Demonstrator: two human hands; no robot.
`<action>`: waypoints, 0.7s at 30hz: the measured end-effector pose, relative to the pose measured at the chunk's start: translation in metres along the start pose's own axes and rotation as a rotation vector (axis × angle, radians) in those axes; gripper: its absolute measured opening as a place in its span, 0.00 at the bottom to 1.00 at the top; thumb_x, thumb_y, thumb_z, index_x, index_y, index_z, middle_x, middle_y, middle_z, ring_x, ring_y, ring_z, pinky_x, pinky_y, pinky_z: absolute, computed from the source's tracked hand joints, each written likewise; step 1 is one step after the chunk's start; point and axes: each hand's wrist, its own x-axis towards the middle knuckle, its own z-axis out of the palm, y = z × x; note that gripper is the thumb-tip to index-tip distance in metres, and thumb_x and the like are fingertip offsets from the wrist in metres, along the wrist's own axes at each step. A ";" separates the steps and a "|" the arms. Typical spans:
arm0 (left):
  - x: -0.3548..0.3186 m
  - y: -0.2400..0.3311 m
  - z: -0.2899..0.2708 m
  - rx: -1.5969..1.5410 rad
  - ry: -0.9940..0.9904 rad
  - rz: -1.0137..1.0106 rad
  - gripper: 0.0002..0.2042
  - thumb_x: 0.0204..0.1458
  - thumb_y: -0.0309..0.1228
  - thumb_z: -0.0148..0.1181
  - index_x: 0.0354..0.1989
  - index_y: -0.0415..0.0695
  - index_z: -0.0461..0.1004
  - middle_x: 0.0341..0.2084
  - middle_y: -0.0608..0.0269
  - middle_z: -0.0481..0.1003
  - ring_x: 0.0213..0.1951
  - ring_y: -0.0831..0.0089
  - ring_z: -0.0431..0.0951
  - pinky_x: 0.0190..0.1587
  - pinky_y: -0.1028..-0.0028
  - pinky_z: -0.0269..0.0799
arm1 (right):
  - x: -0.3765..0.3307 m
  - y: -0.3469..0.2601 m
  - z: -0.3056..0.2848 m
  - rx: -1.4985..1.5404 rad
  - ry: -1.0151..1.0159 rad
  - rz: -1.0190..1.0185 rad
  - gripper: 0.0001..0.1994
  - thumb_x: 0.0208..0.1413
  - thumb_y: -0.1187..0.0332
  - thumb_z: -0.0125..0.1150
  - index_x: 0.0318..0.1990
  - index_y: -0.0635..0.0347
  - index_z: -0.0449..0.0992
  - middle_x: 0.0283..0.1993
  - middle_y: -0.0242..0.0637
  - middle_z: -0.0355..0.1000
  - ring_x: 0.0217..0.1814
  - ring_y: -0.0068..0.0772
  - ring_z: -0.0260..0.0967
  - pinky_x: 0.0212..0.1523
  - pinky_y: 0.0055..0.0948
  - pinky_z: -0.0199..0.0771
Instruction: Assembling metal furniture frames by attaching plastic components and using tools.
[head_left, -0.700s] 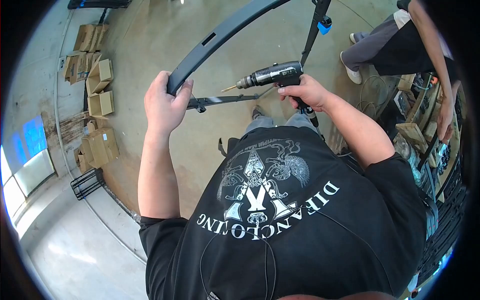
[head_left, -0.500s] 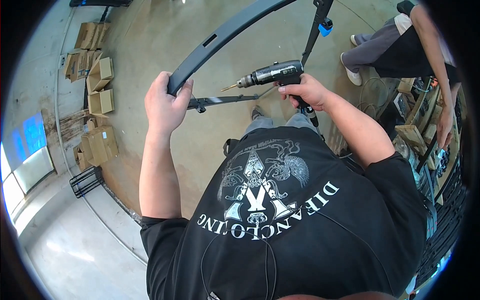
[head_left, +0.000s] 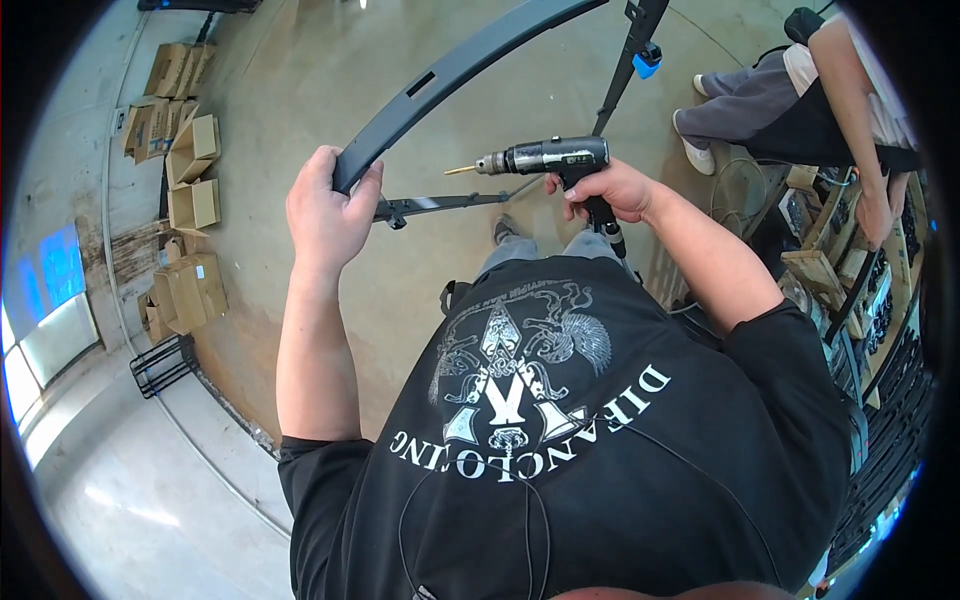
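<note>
My left hand (head_left: 333, 210) is closed round the near end of a long, curved dark-grey frame bar (head_left: 440, 88), which has a small slot in its face. Thinner dark legs (head_left: 628, 65) join the frame; one carries a blue clip (head_left: 647, 63), and a lower strut (head_left: 440, 203) runs under the drill. In my right hand (head_left: 612, 192) is a black power drill (head_left: 545, 157), gripped by its handle. Its gold-coloured bit (head_left: 459, 171) points left toward the frame's near end, apart from it. The drill covers part of my right fingers.
Cardboard boxes (head_left: 190, 290) stand along the left wall, with a black wire rack (head_left: 165, 365) nearer me. At right, another person (head_left: 850, 110) reaches over a wooden crate (head_left: 815, 275) of dark parts. A coiled hose (head_left: 738, 190) lies on the floor (head_left: 290, 150) beside them.
The drill has tipped so its bit sits slightly higher and further left. My left hand keeps its hold on the frame bar. The other person's hands have come together over the crate.
</note>
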 end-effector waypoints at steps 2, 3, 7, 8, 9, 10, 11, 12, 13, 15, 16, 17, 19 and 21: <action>0.000 -0.002 0.000 -0.003 0.008 -0.004 0.15 0.53 0.38 0.69 0.28 0.41 0.71 0.21 0.60 0.74 0.25 0.65 0.75 0.31 0.66 0.69 | 0.002 0.005 0.000 -0.001 0.000 -0.018 0.16 0.52 0.76 0.62 0.50 0.61 0.75 0.51 0.40 0.75 0.38 0.33 0.78 0.35 0.28 0.75; 0.000 -0.002 0.000 -0.004 0.009 -0.005 0.15 0.53 0.38 0.69 0.28 0.41 0.71 0.21 0.60 0.74 0.25 0.65 0.75 0.31 0.66 0.69 | 0.002 0.005 0.001 -0.004 -0.003 -0.035 0.16 0.51 0.76 0.62 0.49 0.61 0.74 0.51 0.40 0.75 0.37 0.32 0.78 0.35 0.27 0.75; 0.001 -0.003 0.001 0.000 0.002 -0.016 0.15 0.53 0.38 0.69 0.28 0.42 0.71 0.21 0.60 0.73 0.25 0.65 0.74 0.31 0.66 0.69 | -0.004 -0.001 0.006 0.022 0.006 -0.010 0.16 0.52 0.76 0.62 0.50 0.62 0.74 0.52 0.41 0.75 0.32 0.28 0.74 0.34 0.26 0.74; 0.002 -0.003 0.001 -0.008 0.001 -0.016 0.15 0.53 0.38 0.69 0.28 0.42 0.71 0.21 0.60 0.73 0.25 0.65 0.73 0.31 0.66 0.68 | -0.004 -0.002 0.007 0.038 -0.009 -0.030 0.17 0.52 0.76 0.61 0.51 0.62 0.74 0.54 0.42 0.75 0.31 0.27 0.73 0.33 0.26 0.74; 0.001 -0.003 0.001 -0.009 0.002 -0.016 0.15 0.53 0.38 0.69 0.28 0.42 0.71 0.21 0.60 0.73 0.25 0.65 0.73 0.31 0.66 0.68 | -0.005 -0.002 0.008 0.055 -0.022 -0.048 0.17 0.52 0.76 0.61 0.51 0.63 0.74 0.56 0.43 0.75 0.29 0.26 0.72 0.33 0.25 0.74; 0.001 -0.002 0.001 -0.005 0.000 -0.022 0.15 0.53 0.38 0.69 0.28 0.42 0.71 0.21 0.60 0.73 0.25 0.65 0.73 0.31 0.66 0.68 | -0.006 -0.001 0.007 0.054 -0.022 -0.048 0.17 0.52 0.76 0.61 0.51 0.63 0.74 0.56 0.43 0.75 0.29 0.26 0.72 0.33 0.25 0.74; 0.000 -0.001 0.001 -0.001 -0.001 -0.029 0.15 0.53 0.38 0.69 0.28 0.42 0.71 0.21 0.60 0.73 0.25 0.65 0.73 0.31 0.66 0.68 | -0.005 0.001 0.005 0.075 -0.030 -0.038 0.18 0.53 0.76 0.60 0.52 0.64 0.73 0.57 0.44 0.74 0.29 0.26 0.71 0.33 0.25 0.74; -0.001 -0.001 0.002 -0.002 -0.001 -0.028 0.15 0.53 0.38 0.69 0.28 0.42 0.71 0.21 0.60 0.73 0.25 0.65 0.73 0.31 0.66 0.68 | -0.004 0.002 0.004 0.096 -0.036 -0.030 0.19 0.53 0.75 0.60 0.53 0.65 0.73 0.59 0.46 0.74 0.28 0.25 0.71 0.33 0.26 0.74; -0.001 -0.001 0.002 0.004 0.015 0.006 0.14 0.54 0.37 0.69 0.29 0.41 0.72 0.20 0.62 0.72 0.24 0.70 0.72 0.30 0.69 0.67 | -0.004 0.003 0.004 0.095 -0.036 -0.030 0.19 0.53 0.75 0.60 0.53 0.65 0.73 0.59 0.46 0.74 0.28 0.25 0.71 0.33 0.26 0.74; -0.003 -0.001 0.002 0.009 0.033 0.037 0.13 0.55 0.36 0.69 0.30 0.40 0.72 0.19 0.64 0.71 0.24 0.75 0.70 0.29 0.72 0.67 | -0.003 0.004 0.004 0.123 -0.040 -0.042 0.19 0.54 0.74 0.60 0.54 0.65 0.73 0.59 0.47 0.74 0.28 0.25 0.71 0.33 0.26 0.75; -0.003 -0.001 0.002 0.000 0.023 0.016 0.14 0.54 0.37 0.69 0.29 0.41 0.72 0.20 0.62 0.72 0.24 0.70 0.72 0.30 0.69 0.67 | -0.003 0.004 0.004 0.122 -0.042 -0.041 0.19 0.54 0.74 0.60 0.54 0.65 0.73 0.59 0.47 0.74 0.28 0.25 0.71 0.33 0.26 0.75; -0.004 -0.001 0.002 -0.010 0.013 -0.005 0.14 0.53 0.38 0.69 0.29 0.42 0.71 0.21 0.60 0.73 0.25 0.65 0.74 0.31 0.66 0.68 | -0.003 0.005 0.005 0.122 -0.044 -0.033 0.18 0.54 0.74 0.60 0.54 0.65 0.73 0.58 0.47 0.74 0.28 0.25 0.71 0.34 0.26 0.75; -0.005 -0.002 0.002 -0.019 0.016 -0.008 0.14 0.53 0.38 0.68 0.29 0.42 0.71 0.21 0.60 0.73 0.25 0.65 0.74 0.31 0.66 0.68 | -0.002 0.005 0.002 0.121 -0.046 -0.024 0.18 0.54 0.74 0.60 0.53 0.65 0.74 0.58 0.47 0.75 0.28 0.26 0.71 0.34 0.26 0.75; -0.005 -0.002 0.002 -0.024 0.016 -0.014 0.14 0.53 0.38 0.68 0.29 0.42 0.71 0.21 0.60 0.73 0.26 0.64 0.74 0.31 0.66 0.69 | 0.001 0.003 0.002 0.134 -0.076 -0.005 0.17 0.55 0.72 0.61 0.53 0.64 0.75 0.55 0.45 0.76 0.30 0.27 0.74 0.33 0.25 0.74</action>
